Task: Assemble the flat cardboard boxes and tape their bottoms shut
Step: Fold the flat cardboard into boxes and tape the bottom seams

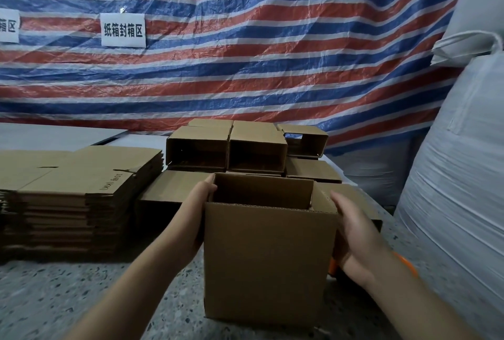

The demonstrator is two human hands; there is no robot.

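An open-topped brown cardboard box [267, 263] stands upright on the speckled grey surface [81, 298] right in front of me. My left hand [191, 219] holds its left wall, with the thumb hooked at the top rear corner and the fingers hidden behind the box. My right hand [357, 238] presses flat against the right wall, thumb lying near the top right corner. A tall stack of flat, unfolded boxes [76, 192] sits to the left.
Several assembled boxes [256, 151] lie on their sides in a pile behind the held box. An orange tool [333, 267] shows partly under my right hand. Big white sacks [458, 176] crowd the right side. A red, white and blue striped tarp [245, 66] hangs behind.
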